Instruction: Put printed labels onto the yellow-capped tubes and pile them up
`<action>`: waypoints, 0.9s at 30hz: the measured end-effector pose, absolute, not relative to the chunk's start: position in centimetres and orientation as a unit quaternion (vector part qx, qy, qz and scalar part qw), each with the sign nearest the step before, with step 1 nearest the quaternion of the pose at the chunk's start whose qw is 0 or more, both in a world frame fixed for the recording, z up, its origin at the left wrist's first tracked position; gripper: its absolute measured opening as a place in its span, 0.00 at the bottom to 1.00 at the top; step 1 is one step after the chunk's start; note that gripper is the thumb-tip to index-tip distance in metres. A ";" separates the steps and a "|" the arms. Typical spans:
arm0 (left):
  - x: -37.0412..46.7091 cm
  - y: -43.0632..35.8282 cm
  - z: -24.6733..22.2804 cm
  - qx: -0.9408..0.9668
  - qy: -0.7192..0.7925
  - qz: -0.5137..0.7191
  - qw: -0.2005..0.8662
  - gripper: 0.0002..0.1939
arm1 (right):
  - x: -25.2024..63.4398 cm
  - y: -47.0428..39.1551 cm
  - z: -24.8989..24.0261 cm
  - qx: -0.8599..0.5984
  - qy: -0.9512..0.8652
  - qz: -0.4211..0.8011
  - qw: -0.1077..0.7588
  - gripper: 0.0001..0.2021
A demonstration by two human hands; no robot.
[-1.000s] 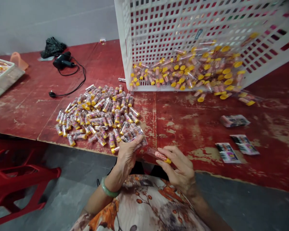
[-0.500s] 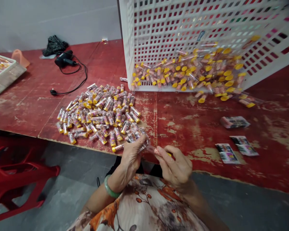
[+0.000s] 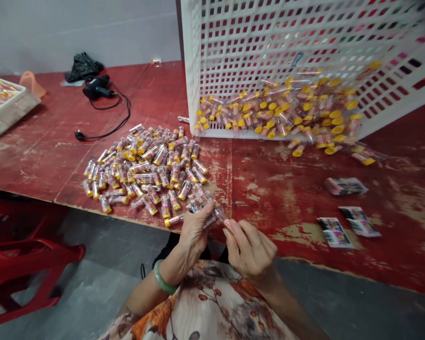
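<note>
My left hand [image 3: 194,227] pinches a printed clear plastic sleeve [image 3: 200,204] under its thumb, over the table's front edge. In my right hand [image 3: 251,245] is a small clear tube [image 3: 227,223] with pink contents, gripped between thumb and fingers. The tube's far end meets the sleeve's right side; how far in it reaches, I cannot tell. My fingers hide most of its yellow cap. Just left of my hands lies a pile of wrapped tubes [image 3: 163,177] with yellow caps.
A white plastic crate [image 3: 193,71] lies on its side, yellow-capped tubes [image 3: 269,111] spilling from it. Flat printed sleeves [image 3: 335,233] and a stack of them [image 3: 346,185] lie at right. A black corded tool [image 3: 98,89], a white tray [image 3: 12,113] and a red stool [image 3: 24,255] are at left.
My right hand has moved slightly left, bringing the tube closer to the sleeve. My left hand keeps its hold on the sleeve. The camera view has shifted a little.
</note>
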State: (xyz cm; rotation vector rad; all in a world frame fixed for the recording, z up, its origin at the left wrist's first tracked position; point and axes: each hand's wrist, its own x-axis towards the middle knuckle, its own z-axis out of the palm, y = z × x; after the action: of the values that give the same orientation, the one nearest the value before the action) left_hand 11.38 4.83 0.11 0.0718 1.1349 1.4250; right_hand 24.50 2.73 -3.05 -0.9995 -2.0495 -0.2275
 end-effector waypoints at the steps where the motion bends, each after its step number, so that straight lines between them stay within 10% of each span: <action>1: 11.4 4.8 -0.1 0.038 0.493 0.623 0.607 0.20 | 24.4 2.7 -3.1 -0.396 -0.815 -0.097 0.411 0.23; 9: 11.5 4.2 -1.7 0.081 0.463 0.633 0.615 0.19 | 22.9 3.5 -4.0 -0.385 -0.808 -0.077 0.439 0.23; 16: 10.3 3.9 -1.2 0.095 0.479 0.603 0.631 0.16 | 24.2 5.4 -2.8 -0.322 -0.811 0.219 0.437 0.15; 27: 10.8 2.8 -1.0 0.159 0.464 0.581 0.649 0.15 | 24.0 4.0 -3.9 -0.354 -0.793 0.027 0.495 0.18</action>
State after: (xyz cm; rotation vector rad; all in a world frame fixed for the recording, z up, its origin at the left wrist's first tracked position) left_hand 10.78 2.76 -0.98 0.3616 1.0553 1.3207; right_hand 23.96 3.96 -3.91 -0.8576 -1.9216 0.0663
